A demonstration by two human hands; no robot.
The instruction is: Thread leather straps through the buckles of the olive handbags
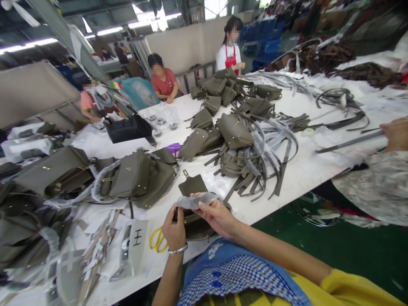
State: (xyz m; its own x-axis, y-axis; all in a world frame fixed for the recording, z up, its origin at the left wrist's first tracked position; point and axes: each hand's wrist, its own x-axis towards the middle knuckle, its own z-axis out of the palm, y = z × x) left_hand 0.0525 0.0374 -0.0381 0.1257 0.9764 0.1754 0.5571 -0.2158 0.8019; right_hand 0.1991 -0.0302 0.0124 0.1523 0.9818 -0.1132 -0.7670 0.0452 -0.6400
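My right hand (218,216) pinches a crumpled strip of translucent wrapping (194,200) between thumb and fingers. At the strip's other end, my left hand (174,227) is closed, thumb against fingers, a metal bangle on its wrist. Right below the strip a small olive-brown handbag (199,229) lies at the table's near edge, partly hidden by both hands. Its flap (193,185), with a gold-coloured buckle, spreads out beyond the strip. Whether the wrapping encloses a part of the bag I cannot tell. Yellow-handled scissors (157,240) lie left of my left hand.
Olive handbags (127,176) crowd the left side of the white table (306,165). More bag pieces and straps (237,131) are heaped in the middle. A plastic piece marked H (137,238) lies nearby. Several people sit or stand across the table; another person's hand (397,131) holds a strap at right.
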